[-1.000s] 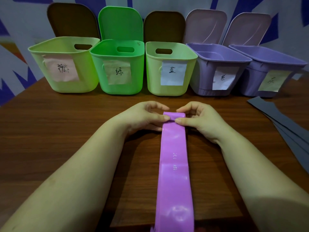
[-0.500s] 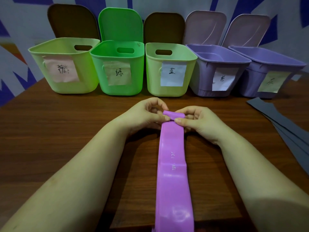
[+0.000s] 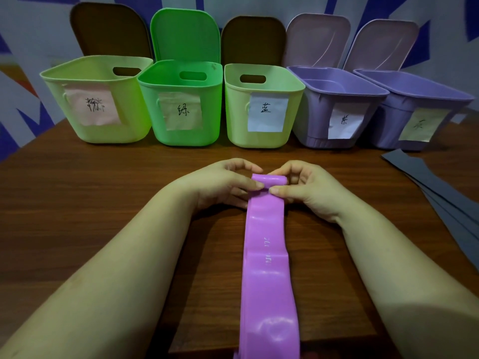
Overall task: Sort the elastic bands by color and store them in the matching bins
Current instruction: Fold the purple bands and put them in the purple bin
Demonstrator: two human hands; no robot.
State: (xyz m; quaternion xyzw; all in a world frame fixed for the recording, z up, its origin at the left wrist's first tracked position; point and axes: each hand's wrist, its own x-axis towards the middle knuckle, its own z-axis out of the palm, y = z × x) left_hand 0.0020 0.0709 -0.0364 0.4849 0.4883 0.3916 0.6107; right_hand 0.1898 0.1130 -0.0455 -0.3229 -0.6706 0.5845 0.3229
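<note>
Wood-grain table (image 3: 77,203), blue-patterned wall (image 3: 15,73) behind — both hands pinching purple band's (image 3: 267,255) rolled end

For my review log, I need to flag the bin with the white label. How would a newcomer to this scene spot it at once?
Look at the row of five open bins along the back of the wooden table. The white-labelled bin is the middle one, between the bright green bin and a purple bin. It is pale yellow-green like the far-left bin, but that one's label is pink.
</note>
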